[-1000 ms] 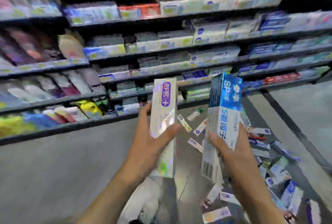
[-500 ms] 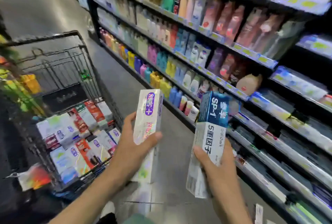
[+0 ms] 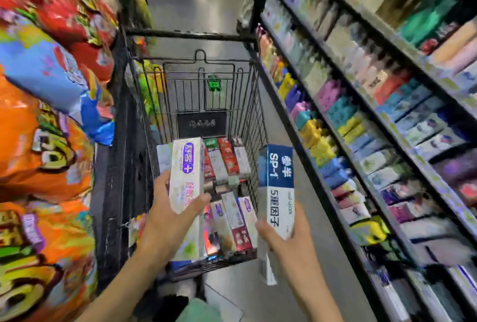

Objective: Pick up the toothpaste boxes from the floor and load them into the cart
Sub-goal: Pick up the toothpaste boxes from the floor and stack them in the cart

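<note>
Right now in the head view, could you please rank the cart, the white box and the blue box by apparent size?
1. Cart, clearly largest.
2. White box and blue box look alike; both are close to the camera, so I won't rank them.

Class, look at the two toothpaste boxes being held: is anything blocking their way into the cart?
Nothing visible does. The left hand holds the white box already above the open cart. The right hand holds the blue box just outside the cart's right wall, which it must clear. Boxes already cover the cart's bottom.
</note>
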